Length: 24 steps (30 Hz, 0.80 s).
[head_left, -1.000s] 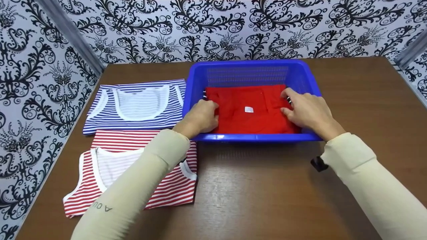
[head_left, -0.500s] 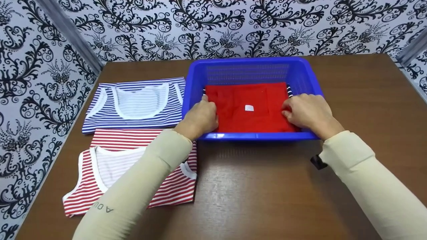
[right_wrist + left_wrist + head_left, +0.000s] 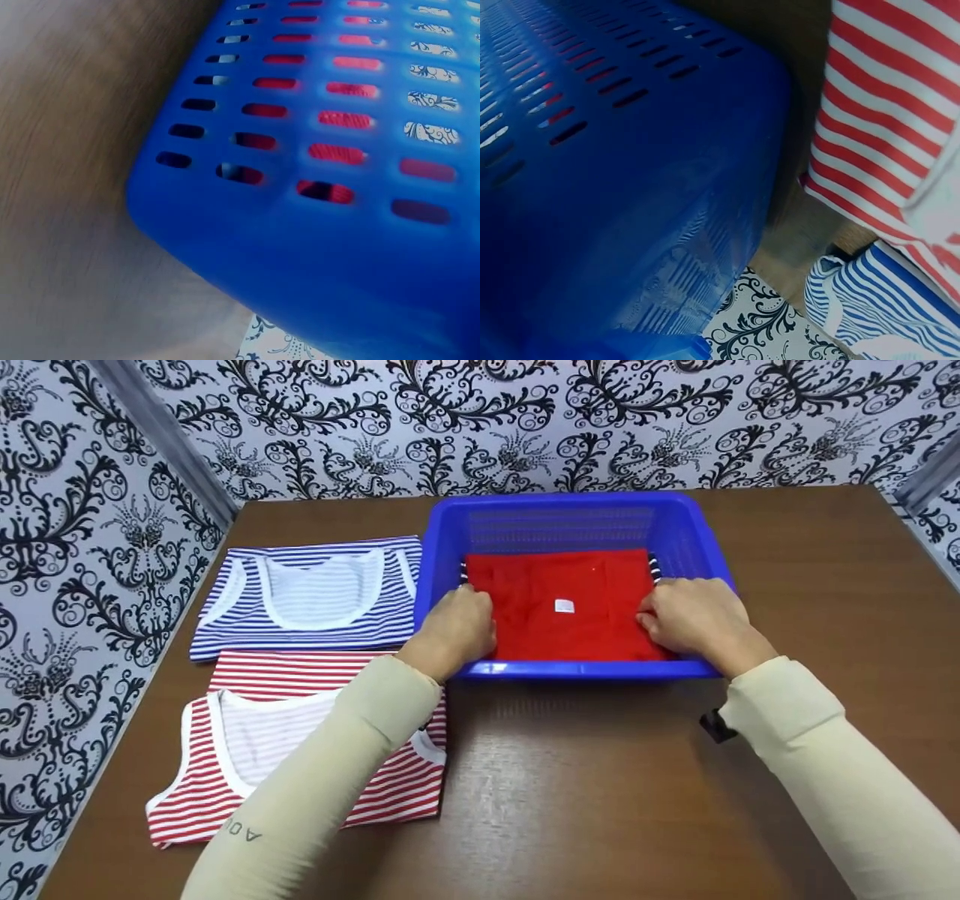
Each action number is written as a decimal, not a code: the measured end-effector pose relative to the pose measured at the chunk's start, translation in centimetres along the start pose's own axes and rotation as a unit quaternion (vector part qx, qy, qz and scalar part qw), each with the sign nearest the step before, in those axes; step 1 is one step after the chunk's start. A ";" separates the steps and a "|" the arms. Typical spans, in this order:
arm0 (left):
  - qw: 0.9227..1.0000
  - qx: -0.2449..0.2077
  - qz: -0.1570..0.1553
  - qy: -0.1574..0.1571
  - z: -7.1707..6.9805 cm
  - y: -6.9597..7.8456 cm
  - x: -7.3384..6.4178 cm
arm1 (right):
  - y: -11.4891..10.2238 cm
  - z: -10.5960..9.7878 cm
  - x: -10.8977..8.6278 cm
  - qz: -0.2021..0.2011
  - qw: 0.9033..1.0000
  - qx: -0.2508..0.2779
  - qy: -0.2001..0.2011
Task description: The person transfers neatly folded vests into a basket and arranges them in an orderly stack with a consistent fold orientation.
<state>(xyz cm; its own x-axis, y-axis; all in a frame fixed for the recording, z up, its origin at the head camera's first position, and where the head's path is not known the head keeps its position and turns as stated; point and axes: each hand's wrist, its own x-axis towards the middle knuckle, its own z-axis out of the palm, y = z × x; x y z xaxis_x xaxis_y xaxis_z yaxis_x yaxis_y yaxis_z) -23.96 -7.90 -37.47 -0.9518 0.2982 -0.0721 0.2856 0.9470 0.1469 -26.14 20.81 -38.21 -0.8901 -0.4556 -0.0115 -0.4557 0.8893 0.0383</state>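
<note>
A folded red garment [image 3: 532,634] with a small white label lies in the blue plastic basket [image 3: 577,669]; black-and-white striped cloth shows at its sides. My left hand [image 3: 456,624] reaches over the basket's near left corner and grips the garment's left edge, its fingertips hidden. On the opposite side my right hand [image 3: 697,611] pinches the right edge between thumb and curled fingers. Both wrist views mostly show the slotted outside of the basket, with red cloth [image 3: 349,120] visible through the slots in the right wrist view.
Left of the basket lies a folded blue-and-white striped tank top [image 3: 405,630]. Nearer, a red-and-white striped tank top [image 3: 397,799] lies partly under my left forearm. The brown table [image 3: 570,810] meets a patterned wall [image 3: 517,427] behind the basket.
My right hand's thumb and fingers have closed in on the garment's right edge, having been spread apart. The left hand's fingers have curled in further. Basket and tank tops stay put.
</note>
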 end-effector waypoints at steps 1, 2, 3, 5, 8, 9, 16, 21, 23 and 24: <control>1.000 0.002 0.001 0.009 -0.1 0.0 -0.1 | 0.0 0.0 0.0 0.000 1.000 0.002 0.003; 1.000 0.003 0.002 0.018 -0.2 -0.1 -0.1 | -0.1 0.0 0.0 -0.001 1.000 0.005 0.007; 1.000 0.002 0.002 0.028 -0.3 -0.1 -0.2 | -0.2 -0.1 0.0 0.000 1.000 0.010 0.012; 0.999 -0.008 0.004 0.050 -0.6 -0.3 -0.5 | -0.2 -0.1 -0.1 0.002 1.000 0.020 0.021; 0.996 -0.031 0.012 0.078 -1.2 -0.6 -1.0 | -0.3 -0.2 -0.1 0.005 0.999 0.038 0.036; 0.995 -0.040 0.017 0.086 -1.4 -0.8 -1.1 | -0.4 -0.3 -0.2 0.006 0.998 0.047 0.040; 0.981 -0.144 0.049 0.120 -2.7 -2.2 -2.3 | -0.3 -0.7 -0.5 0.008 0.992 0.090 0.087; 0.974 -0.187 0.042 0.121 -3.3 -2.8 -3.4 | -0.8 -1.4 -0.7 0.004 0.988 0.112 0.110; 0.971 -0.197 0.044 0.130 -3.5 -3.0 -3.9 | -1.3 -1.8 -1.0 -0.002 0.986 0.125 0.114; 0.969 -0.200 0.047 0.139 -3.5 -3.1 -4.2 | -1.6 -2.0 -1.1 -0.007 0.984 0.133 0.118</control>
<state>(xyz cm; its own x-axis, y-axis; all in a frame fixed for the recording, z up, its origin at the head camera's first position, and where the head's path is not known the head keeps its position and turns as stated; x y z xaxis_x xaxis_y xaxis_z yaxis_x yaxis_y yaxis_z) -21.26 -12.51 -34.13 -0.9327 0.2852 0.2206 0.3597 0.7779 0.5152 -24.42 19.81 -36.22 -0.8713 -0.4371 0.2232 -0.4822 0.8472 -0.2232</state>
